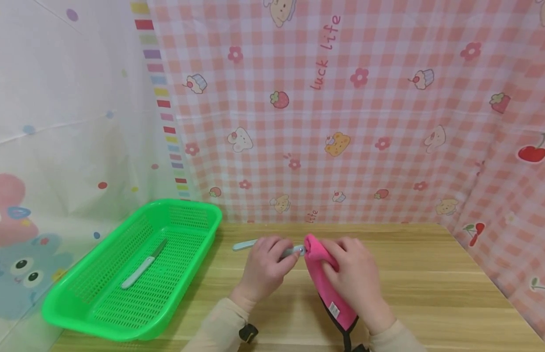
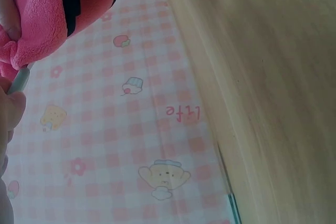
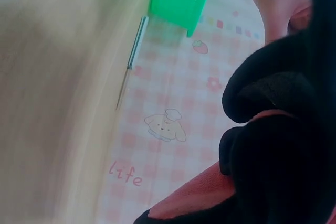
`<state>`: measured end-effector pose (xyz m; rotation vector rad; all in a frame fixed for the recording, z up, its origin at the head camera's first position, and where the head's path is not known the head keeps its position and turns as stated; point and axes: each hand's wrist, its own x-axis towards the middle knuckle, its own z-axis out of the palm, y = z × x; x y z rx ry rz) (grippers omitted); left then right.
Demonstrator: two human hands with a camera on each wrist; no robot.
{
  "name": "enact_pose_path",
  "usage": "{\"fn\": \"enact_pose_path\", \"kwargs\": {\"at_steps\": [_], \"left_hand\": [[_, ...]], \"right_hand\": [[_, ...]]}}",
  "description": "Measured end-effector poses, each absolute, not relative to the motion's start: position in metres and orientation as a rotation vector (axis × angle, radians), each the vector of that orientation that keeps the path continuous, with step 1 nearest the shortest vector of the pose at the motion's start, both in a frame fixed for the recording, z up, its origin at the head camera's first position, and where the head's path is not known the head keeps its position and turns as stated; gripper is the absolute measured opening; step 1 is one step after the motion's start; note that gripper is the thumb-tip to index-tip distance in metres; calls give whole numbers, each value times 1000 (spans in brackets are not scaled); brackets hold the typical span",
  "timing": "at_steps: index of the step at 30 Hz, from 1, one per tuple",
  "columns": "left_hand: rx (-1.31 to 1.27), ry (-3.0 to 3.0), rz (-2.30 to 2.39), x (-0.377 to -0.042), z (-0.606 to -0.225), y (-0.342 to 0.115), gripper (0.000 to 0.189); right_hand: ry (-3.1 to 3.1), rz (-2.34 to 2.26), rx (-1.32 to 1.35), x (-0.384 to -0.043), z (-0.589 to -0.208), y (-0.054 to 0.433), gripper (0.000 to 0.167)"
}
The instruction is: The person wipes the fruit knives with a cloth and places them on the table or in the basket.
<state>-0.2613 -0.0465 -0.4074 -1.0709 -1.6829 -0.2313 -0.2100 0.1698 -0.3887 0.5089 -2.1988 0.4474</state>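
Note:
My left hand [image 1: 268,264] grips the pale blue-grey handle of a knife [image 1: 294,251], which points to the right. The knife's blade is hidden in the folds of a pink fleecy cloth [image 1: 327,288] with black edging and a white label. With thumb and fingers, my right hand [image 1: 358,274] pinches the folded upper end of the cloth, close against the handle. The rest of the cloth hangs down toward the wrist, ending in a black loop. In the right wrist view, the cloth's black edging [image 3: 283,171] covers much of the right side.
A second knife [image 1: 243,245] lies on the wooden table [image 1: 413,283] behind my left hand; its blade shows in the right wrist view. At the left stands a green basket [image 1: 184,288] with a third knife [image 1: 142,269] inside. A checked curtain [image 1: 298,122] hangs behind the table.

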Motion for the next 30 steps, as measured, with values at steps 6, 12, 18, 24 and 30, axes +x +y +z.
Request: {"fn": "enact_pose_path", "kwargs": {"at_steps": [6,12,18,24,30], "left_hand": [[-1067,-1682,-242,-260,-408,-49,13],[-1060,-1689,-251,-259,-408,-52,11],[-1055,-1695,-276,-257,-408,-55,8],[-1050,-1698,-315,-257,-407,-57,7],[-1018,-1696,-389,-260,-406,-64,9]], "right_hand": [[-2197,436,484,-212,-388,175,30],[-2233,438,430,-214,-386,185,32],[-2244,441,392,-215,-386,194,32],[-2228,455,366,-215,-387,202,32],[-2238,486,303,-213,-392,212,33]]}}
